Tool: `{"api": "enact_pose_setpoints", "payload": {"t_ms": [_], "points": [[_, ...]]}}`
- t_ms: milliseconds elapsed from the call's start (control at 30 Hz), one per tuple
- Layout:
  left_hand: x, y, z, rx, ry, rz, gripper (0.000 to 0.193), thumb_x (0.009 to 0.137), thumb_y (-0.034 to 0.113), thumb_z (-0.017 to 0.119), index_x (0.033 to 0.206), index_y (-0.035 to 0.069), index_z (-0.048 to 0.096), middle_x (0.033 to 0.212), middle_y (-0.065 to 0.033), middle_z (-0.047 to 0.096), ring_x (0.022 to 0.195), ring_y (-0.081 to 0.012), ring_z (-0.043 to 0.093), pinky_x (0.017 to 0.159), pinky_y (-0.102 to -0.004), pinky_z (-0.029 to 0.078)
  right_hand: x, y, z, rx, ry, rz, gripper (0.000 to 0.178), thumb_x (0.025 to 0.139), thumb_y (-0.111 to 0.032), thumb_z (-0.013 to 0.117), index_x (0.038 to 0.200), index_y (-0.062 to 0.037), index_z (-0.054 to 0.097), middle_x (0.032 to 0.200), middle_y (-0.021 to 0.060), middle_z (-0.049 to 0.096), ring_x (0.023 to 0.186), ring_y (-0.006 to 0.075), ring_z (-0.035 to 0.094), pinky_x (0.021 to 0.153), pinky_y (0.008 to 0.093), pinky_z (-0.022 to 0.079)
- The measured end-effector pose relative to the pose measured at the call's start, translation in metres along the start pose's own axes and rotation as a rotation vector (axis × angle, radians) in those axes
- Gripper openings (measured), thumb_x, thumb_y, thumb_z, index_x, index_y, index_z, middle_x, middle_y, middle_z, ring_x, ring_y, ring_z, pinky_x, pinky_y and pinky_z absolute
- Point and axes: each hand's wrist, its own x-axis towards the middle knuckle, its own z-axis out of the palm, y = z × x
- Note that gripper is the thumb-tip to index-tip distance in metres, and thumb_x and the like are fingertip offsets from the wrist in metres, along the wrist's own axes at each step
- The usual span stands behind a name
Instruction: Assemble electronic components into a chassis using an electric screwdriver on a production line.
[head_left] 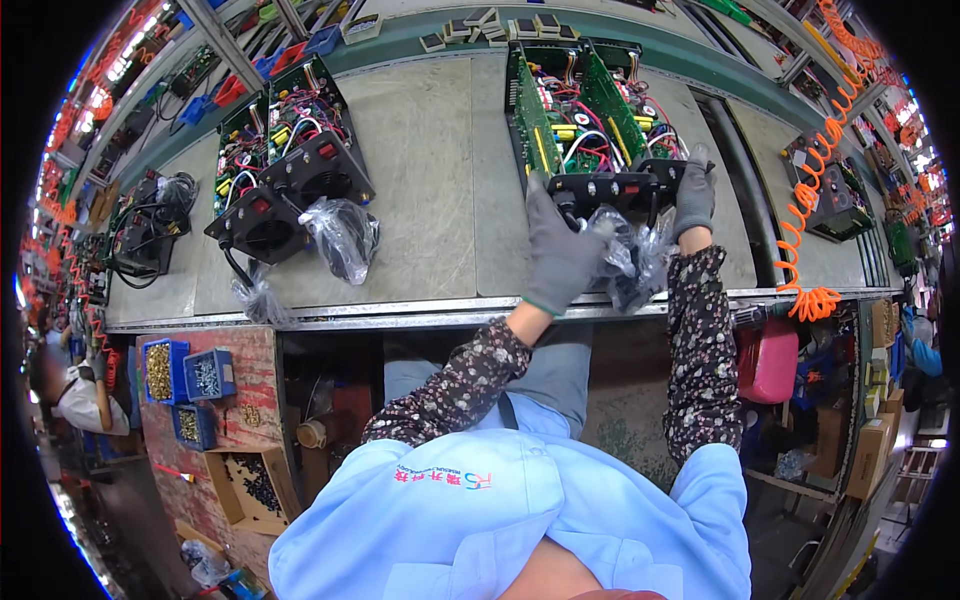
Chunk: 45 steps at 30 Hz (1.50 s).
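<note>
Two open electronic units stand side by side on the workbench in front of me, the left unit [575,125] against the right unit [652,125]. Each has green circuit boards, coloured wires and a black end panel facing me. My left hand [565,245], in a grey glove, grips the left unit's panel at its lower left corner, thumb and fingers apart around it. My right hand [697,190], gloved too, is closed on the right end of the right unit's panel. Clear plastic bags [628,255] with dark cords hang between my hands.
Another pair of units [290,160] with bagged cords stands to the left, more black units [150,225] beyond. An orange coiled hose [800,215] hangs at the right, near a powered screwdriver [750,316]. Blue screw bins [208,375] sit lower left; a pink container [768,360] lower right.
</note>
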Motion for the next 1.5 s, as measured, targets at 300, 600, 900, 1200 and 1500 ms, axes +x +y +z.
{"api": "enact_pose_setpoints", "payload": {"t_ms": [300, 600, 900, 1200, 1500], "points": [[-0.05, -0.01, 0.016, 0.005, 0.099, 0.156, 0.093, 0.06, 0.024, 0.072, 0.129, -0.005, 0.018, 0.125, -0.0258, 0.032, 0.118, -0.0372, 0.033, 0.098, -0.0401, 0.027, -0.019, 0.006, -0.011, -0.151, -0.077, -0.137, 0.078, 0.077, -0.063, 0.041, 0.117, 0.0034, 0.038, 0.104, 0.0211, 0.053, 0.096, 0.0294, 0.053, 0.08, 0.0348, 0.042], [-0.037, -0.051, 0.019, 0.277, 0.084, 0.138, 0.064, 0.058, 0.026, 0.071, 0.112, 0.004, 0.044, 0.106, -0.0166, 0.051, 0.103, -0.0333, 0.047, 0.087, -0.0401, 0.037, -0.116, 0.063, -0.026, -0.272, 0.033, -0.85, 0.07, 0.061, -0.038, 0.072, 0.115, -0.0031, 0.043, 0.118, 0.0196, 0.042, 0.109, 0.0369, 0.039, 0.092, 0.0434, 0.033], [-0.032, -0.049, -0.057, 0.238, -0.438, 0.023, 0.04, 0.061, 0.026, 0.068, 0.094, 0.004, 0.06, 0.082, -0.0141, 0.063, 0.079, -0.0288, 0.061, 0.071, -0.0352, 0.046, -0.107, 0.033, -0.075, -0.614, -0.248, -0.87, 0.037, 0.055, -0.011, 0.065, 0.09, -0.0067, 0.052, 0.096, 0.0098, 0.052, 0.094, 0.0321, 0.046, 0.078, 0.0399, 0.042], [0.032, -0.021, -0.156, 0.521, -0.236, 0.397, 0.04, 0.062, 0.0, 0.056, 0.101, 0.006, 0.059, 0.086, -0.0105, 0.06, 0.082, -0.0245, 0.058, 0.072, -0.0311, 0.046, -0.054, -0.01, -0.102, -1.039, -0.151, -1.263, 0.023, 0.058, -0.005, 0.058, 0.081, -0.0115, 0.057, 0.088, 0.0018, 0.054, 0.089, 0.0224, 0.049, 0.074, 0.035, 0.039], [0.058, -0.092, -0.107, 0.158, -0.198, 0.391, 0.05, 0.07, 0.0, 0.058, 0.118, 0.007, 0.047, 0.105, -0.0096, 0.056, 0.097, -0.0189, 0.054, 0.08, -0.0284, 0.043, -0.074, 0.088, -0.086, -0.001, -0.455, -0.514, 0.056, 0.06, -0.003, 0.063, 0.113, -0.006, 0.044, 0.112, 0.0141, 0.049, 0.099, 0.034, 0.05, 0.083, 0.037, 0.042]]}}
